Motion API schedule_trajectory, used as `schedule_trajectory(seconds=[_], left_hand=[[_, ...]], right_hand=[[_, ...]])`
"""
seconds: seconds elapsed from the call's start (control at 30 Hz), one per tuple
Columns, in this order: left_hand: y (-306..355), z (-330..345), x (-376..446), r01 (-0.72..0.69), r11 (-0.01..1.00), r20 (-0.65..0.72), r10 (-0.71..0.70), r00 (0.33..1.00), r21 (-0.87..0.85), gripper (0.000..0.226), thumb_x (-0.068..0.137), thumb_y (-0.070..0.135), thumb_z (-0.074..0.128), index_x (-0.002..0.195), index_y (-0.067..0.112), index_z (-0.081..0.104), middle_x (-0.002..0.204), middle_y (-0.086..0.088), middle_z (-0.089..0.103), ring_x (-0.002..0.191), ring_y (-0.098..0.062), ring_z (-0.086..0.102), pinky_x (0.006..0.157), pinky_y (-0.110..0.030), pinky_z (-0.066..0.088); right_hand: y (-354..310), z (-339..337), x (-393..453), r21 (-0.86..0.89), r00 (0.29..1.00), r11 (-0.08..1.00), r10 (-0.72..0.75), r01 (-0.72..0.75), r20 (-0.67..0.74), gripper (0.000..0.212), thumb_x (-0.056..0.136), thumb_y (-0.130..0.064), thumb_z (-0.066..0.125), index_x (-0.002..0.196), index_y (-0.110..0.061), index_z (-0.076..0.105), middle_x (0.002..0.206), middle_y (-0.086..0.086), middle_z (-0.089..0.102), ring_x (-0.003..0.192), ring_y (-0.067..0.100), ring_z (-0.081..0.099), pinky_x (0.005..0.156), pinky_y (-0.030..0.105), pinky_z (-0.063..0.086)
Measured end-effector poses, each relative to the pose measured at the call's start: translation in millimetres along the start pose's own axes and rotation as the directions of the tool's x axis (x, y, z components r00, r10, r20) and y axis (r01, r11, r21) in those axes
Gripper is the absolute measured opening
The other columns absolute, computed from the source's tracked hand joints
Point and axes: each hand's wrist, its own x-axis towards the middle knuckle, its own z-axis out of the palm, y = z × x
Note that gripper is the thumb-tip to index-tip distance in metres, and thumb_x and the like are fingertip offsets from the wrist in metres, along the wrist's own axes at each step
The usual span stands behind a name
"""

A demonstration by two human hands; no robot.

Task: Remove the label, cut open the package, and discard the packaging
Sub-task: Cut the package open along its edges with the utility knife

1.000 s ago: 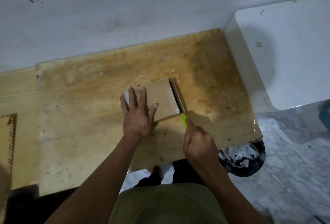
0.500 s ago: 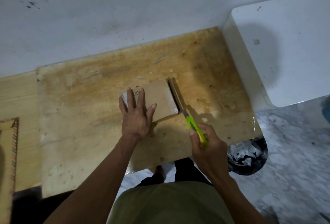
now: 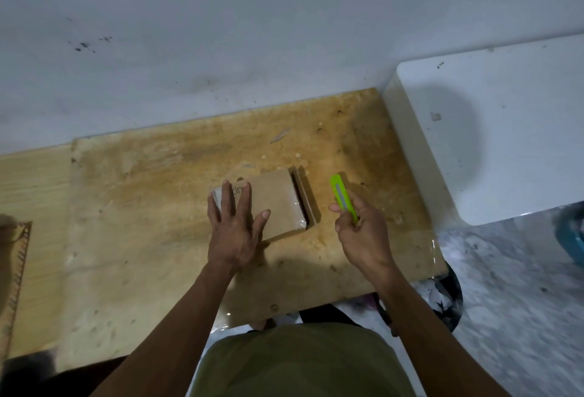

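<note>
1. Your left hand (image 3: 233, 232) lies flat, palm down, fingers spread, on the near-left part of the flat brown cardboard package (image 3: 275, 203); it presses rather than grips, closed around nothing.
2. The package sits near the middle of the stained, worn wooden board (image 3: 151, 213) that serves as your work surface, touching it along its whole underside.
3. The package's right end is open: a narrow cardboard flap (image 3: 307, 197) stands apart from the body with a dark gap between them, and a bit of clear shiny tape (image 3: 300, 222) shows at the near-right corner.
4. Your right hand (image 3: 363, 232) is closed around the bright green plastic utility knife (image 3: 343, 198), fingers curled on its near end. The knife's far end points away from you, just right of the flap and clear of it.
5. Whether the blade is out, you cannot tell.
6. A white smooth-topped cabinet (image 3: 505, 131) stands at the right, against the board's right edge.
7. A black bin holding crumpled white scraps (image 3: 448, 301) sits on the floor below the board's near-right corner.
</note>
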Motion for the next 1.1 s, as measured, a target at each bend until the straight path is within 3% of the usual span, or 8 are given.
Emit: schedule_trajectory(seconds=[0.13,0.23,0.33,0.4,0.57,0.77,0.93,1.1], left_hand=[[-4,3,2,-0.010,1.000,-0.013,0.011,1.000,0.028,0.075,0.098,0.063,0.033,0.159,0.033,0.003,0.165,-0.001,-0.022,0.148,-0.032,-0.031,0.116,-0.042,-0.012],[-9,7,4,-0.020,0.998,-0.004,0.020,1.000,0.059,0.078,0.094,0.072,0.024,0.159,0.034,0.000,0.164,0.000,-0.025,0.148,-0.031,-0.031,0.114,-0.042,-0.015],[-11,9,5,-0.016,0.998,0.000,0.016,1.000,0.060,0.080,0.091,0.074,0.021,0.158,0.036,-0.002,0.162,0.002,-0.029,0.148,-0.031,-0.031,0.114,-0.043,-0.014],[-10,8,5,0.001,0.998,0.009,-0.002,1.000,0.061,0.080,0.090,0.074,0.020,0.158,0.037,-0.003,0.162,0.003,-0.029,0.148,-0.031,-0.033,0.115,-0.044,-0.014],[-18,13,8,-0.028,0.992,0.002,0.028,1.000,0.122,0.080,0.092,0.074,0.018,0.158,0.034,-0.005,0.166,-0.006,-0.021,0.150,-0.035,-0.025,0.121,-0.055,-0.008],[-12,9,7,-0.063,0.991,-0.038,0.068,0.997,0.122,0.080,0.094,0.071,0.020,0.159,0.030,0.000,0.166,-0.013,-0.015,0.150,-0.030,-0.027,0.122,-0.056,-0.007],[-4,4,4,-0.079,0.993,-0.090,0.087,0.992,0.085,0.081,0.093,0.069,0.023,0.159,0.024,0.007,0.166,-0.014,-0.011,0.143,-0.011,-0.040,0.122,-0.054,-0.007],[-6,5,5,-0.069,0.994,-0.072,0.075,0.995,0.088,0.080,0.093,0.069,0.023,0.160,0.026,0.006,0.165,-0.012,-0.015,0.146,-0.017,-0.036,0.122,-0.056,-0.005]], right_hand=[[9,0,18,0.093,0.996,0.994,0.041,-0.049,0.079,0.056,0.096,0.000,0.046,0.146,-0.024,0.043,0.120,-0.006,0.067,0.077,0.003,0.059,0.070,0.024,0.052],[13,3,29,0.058,0.996,0.997,0.048,-0.053,0.078,0.054,0.099,-0.006,0.048,0.147,-0.028,0.041,0.132,-0.008,0.057,0.110,0.005,0.055,0.091,0.017,0.046],[21,16,45,-0.075,0.999,0.997,0.011,-0.014,-0.046,0.048,0.097,-0.005,0.050,0.141,-0.022,0.051,0.116,-0.005,0.046,0.112,0.013,0.052,0.103,0.021,0.039],[30,25,58,-0.106,0.989,0.994,-0.033,0.018,-0.146,0.040,0.091,0.002,0.056,0.128,-0.009,0.063,0.094,-0.011,0.049,0.103,0.027,0.059,0.109,0.035,0.040],[51,32,80,-0.234,0.955,0.972,-0.065,-0.004,-0.288,0.022,0.079,-0.004,0.068,0.097,-0.015,0.072,0.091,0.005,0.067,0.093,0.029,0.061,0.081,0.041,0.053],[61,37,84,-0.542,0.937,0.826,-0.055,-0.151,-0.346,0.015,0.080,-0.035,0.068,0.091,-0.026,0.071,0.103,-0.002,0.064,0.114,0.028,0.047,0.091,0.044,0.040],[68,38,85,-0.603,0.934,0.787,-0.103,-0.133,-0.341,0.021,0.083,-0.040,0.063,0.094,-0.023,0.068,0.102,0.000,0.066,0.109,0.030,0.049,0.085,0.042,0.039],[64,34,83,-0.583,0.940,0.804,-0.100,-0.117,-0.326,0.023,0.084,-0.042,0.063,0.101,-0.025,0.064,0.100,-0.001,0.067,0.107,0.028,0.051,0.085,0.042,0.039]])
